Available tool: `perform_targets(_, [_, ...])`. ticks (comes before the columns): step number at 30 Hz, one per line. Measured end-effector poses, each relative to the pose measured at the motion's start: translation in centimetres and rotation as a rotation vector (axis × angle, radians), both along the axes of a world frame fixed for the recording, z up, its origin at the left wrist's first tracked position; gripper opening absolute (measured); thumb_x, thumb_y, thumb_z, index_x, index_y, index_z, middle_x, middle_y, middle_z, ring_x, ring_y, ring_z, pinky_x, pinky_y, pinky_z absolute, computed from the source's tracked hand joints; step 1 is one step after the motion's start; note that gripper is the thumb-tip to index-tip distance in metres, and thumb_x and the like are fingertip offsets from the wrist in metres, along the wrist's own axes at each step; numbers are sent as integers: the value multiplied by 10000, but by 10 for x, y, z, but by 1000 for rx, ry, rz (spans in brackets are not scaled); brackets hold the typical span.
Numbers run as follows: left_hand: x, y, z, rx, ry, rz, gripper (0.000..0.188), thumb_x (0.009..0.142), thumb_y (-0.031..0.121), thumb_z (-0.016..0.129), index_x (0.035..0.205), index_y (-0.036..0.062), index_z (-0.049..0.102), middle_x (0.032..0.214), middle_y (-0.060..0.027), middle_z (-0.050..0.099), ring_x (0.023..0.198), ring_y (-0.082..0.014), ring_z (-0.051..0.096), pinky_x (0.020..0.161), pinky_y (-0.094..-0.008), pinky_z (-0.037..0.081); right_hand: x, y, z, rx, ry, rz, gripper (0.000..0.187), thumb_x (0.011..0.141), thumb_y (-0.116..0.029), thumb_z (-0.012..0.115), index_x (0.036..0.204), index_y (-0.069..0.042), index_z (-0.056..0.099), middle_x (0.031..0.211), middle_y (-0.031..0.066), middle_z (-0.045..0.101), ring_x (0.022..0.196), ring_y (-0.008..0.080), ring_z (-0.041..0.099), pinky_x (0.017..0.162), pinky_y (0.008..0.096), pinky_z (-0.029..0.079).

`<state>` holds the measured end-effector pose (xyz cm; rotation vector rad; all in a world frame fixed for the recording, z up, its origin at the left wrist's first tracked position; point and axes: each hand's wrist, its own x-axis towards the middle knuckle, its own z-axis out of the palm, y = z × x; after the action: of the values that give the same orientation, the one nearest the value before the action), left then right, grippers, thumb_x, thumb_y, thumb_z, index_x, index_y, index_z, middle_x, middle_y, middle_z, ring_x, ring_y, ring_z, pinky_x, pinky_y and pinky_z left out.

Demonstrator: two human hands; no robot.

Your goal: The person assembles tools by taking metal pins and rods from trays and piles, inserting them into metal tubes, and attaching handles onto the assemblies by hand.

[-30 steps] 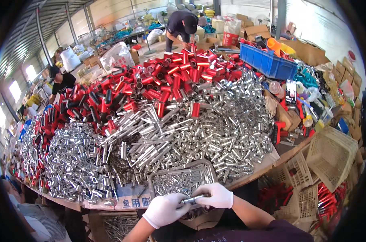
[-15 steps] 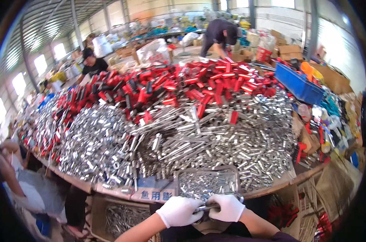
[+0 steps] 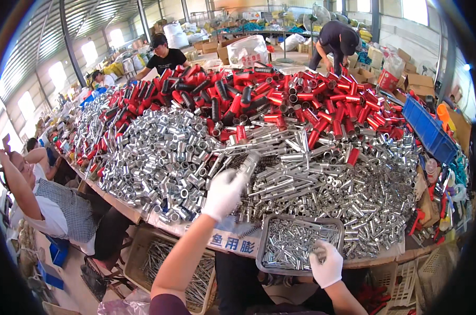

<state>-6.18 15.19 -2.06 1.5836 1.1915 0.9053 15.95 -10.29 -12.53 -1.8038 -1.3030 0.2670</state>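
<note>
Evidently, a blurred silver metal tube [image 3: 250, 163] was held in the grip of the left white-gloved hand [image 3: 223, 195], by which the piled, wood-edged tabletop [image 3: 128, 209] was reached over. The tube was seen between a heap of short silver metal sleeves [image 3: 159, 152] and a spread of long silver metal rods [image 3: 285, 181]. The right white-gloved hand [image 3: 327, 264] was poised at the near right corner of a grey rectangular tray [image 3: 283, 271], filled with small silver metal parts [image 3: 288, 244]; its grip was curled narrow, though whether anything was pinched could not be told. Glossy red tubes [image 3: 343, 100] were heaped farther back.
</note>
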Motion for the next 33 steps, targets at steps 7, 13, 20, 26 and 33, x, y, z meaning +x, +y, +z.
perform_targets(7, [-18,158,-8,271,78,376,354,834,311,706,883,-36,657,722,-100,686,620,-158,628,616,-319,489,-5,1,-5,144,-324,5,248,718,-108,747,946,-67,658,837,103,703,728,285,684,654,370,547])
perform_targets(13, [8,231,3,168,15,333,390,818,296,732,995,-40,645,758,-79,669,577,-143,651,487,-282,486,-5,3,-2,90,-252,-19,208,705,-14,729,897,-36,653,823,116,698,704,281,684,632,353,542])
perform_targets(20, [63,290,-33,34,38,332,341,771,230,716,984,-22,629,901,-179,698,748,-259,712,619,-379,579,-13,5,16,29,-278,-36,170,778,-68,755,939,-76,699,848,86,699,697,239,675,607,324,535])
perform_targets(26, [60,336,-65,-27,160,512,427,683,240,763,1033,15,663,1029,-209,701,974,-321,692,867,-392,538,-13,10,21,25,-291,-10,181,770,-74,764,938,-78,696,805,80,694,639,230,661,573,324,529])
perform_targets(33, [105,281,-42,233,16,274,353,663,230,734,928,7,667,850,-185,708,815,-303,702,779,-388,539,-11,13,19,83,-347,-3,168,753,-77,769,908,-85,706,814,80,701,624,229,654,565,326,525])
